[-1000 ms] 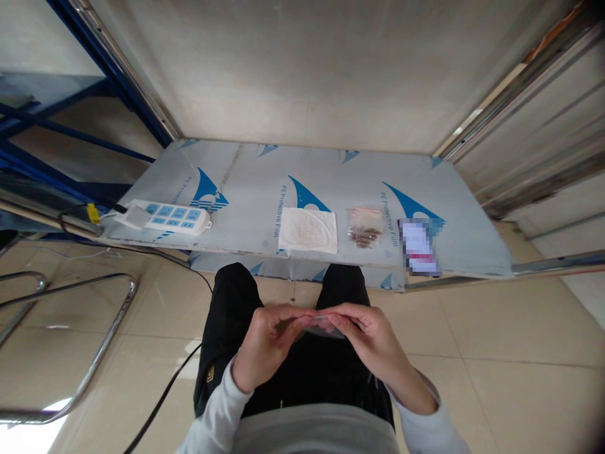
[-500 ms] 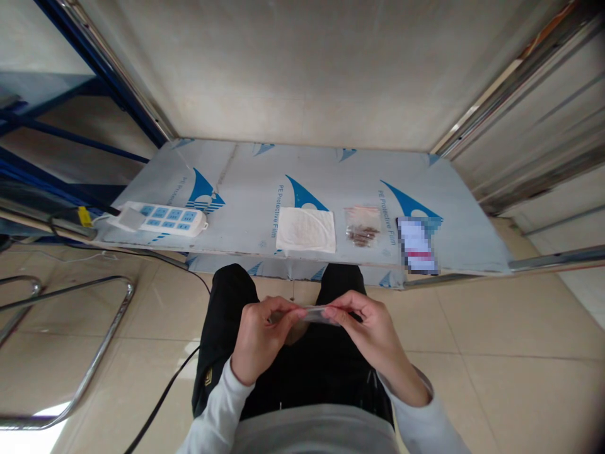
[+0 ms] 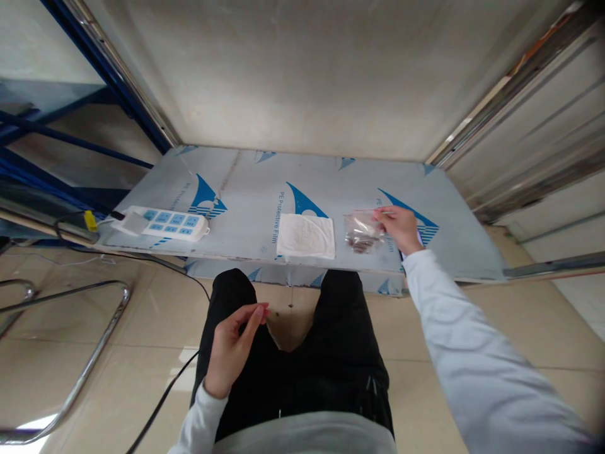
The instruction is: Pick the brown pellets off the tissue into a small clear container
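film-covered table [image 3: 246, 189] spanned mid-frame; right hand [image 3: 399, 226] pinched a clear bag [image 3: 358, 223], centre right; bag-handling step apparent, next move needing steady grip. left hand [image 3: 234, 350] pinched, contents indiscernible.

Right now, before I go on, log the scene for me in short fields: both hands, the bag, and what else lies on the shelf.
Left hand: above left thigh, thumb and fingertips together; anything between them unclear
Right hand: fingers closed at upper right of clear bag
Bag contents: brown pieces
Left of bag: white cloth-like square
Farther left: white power strip
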The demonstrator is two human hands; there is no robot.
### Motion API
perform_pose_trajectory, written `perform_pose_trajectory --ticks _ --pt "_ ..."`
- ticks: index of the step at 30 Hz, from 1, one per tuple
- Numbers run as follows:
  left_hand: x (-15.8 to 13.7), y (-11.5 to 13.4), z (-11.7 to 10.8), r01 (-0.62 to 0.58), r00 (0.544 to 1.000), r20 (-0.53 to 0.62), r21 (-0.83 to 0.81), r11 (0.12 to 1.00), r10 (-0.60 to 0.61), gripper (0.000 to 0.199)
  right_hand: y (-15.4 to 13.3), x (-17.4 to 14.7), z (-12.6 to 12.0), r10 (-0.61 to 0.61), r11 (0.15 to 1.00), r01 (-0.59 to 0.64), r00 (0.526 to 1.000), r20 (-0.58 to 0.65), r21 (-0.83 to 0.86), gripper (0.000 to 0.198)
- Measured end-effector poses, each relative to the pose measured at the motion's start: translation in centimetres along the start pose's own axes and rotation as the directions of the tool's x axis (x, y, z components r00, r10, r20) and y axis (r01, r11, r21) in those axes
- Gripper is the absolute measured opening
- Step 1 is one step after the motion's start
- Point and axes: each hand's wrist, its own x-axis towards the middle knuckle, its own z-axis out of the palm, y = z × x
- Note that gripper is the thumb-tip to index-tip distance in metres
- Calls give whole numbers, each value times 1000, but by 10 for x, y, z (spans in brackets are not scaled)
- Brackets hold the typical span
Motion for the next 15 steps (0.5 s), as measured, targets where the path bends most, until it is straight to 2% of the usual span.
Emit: perform_pose_trajectory --ticks 2,5,7,9,11,12,13,15 --pt "-6 -4 1 8 1000 11 8 1000 -9 32 12 20 8 -4 995 3 1000 -13 -102 34" --pt "-12 -9 1 13 1000 3 26 1000 -13 32 19 26 13 -40 977 27 997 -58 -210 37" --pt "-14 -12 -1 17 1000 -12 40 999 -17 32 17 18 17 -62 959 30 992 -108 -281 52" --pt "-13 -15 -1 22 1000 -15 49 999 -22 32 10 5 25 -42 930 -6 992 -122 -367 77" --pt "-11 -16 -1 19 1000 1 57 998 -19 32 0 -10 38 36 885 -64 997 -70 -462 97" --pt "-11 -16 0 14 1000 13 60 998 -14 32 -5 -16 46 84 855 -86 996 -27 -512 101" --pt "-10 -15 1 7 1000 25 65 998 -8 32 -9 -22 53 125 825 -99 992 9 -557 98" --pt "-9 -13 3 -8 999 51 74 997 4 32 -14 -29 66 160 785 -102 986 41 -611 81"
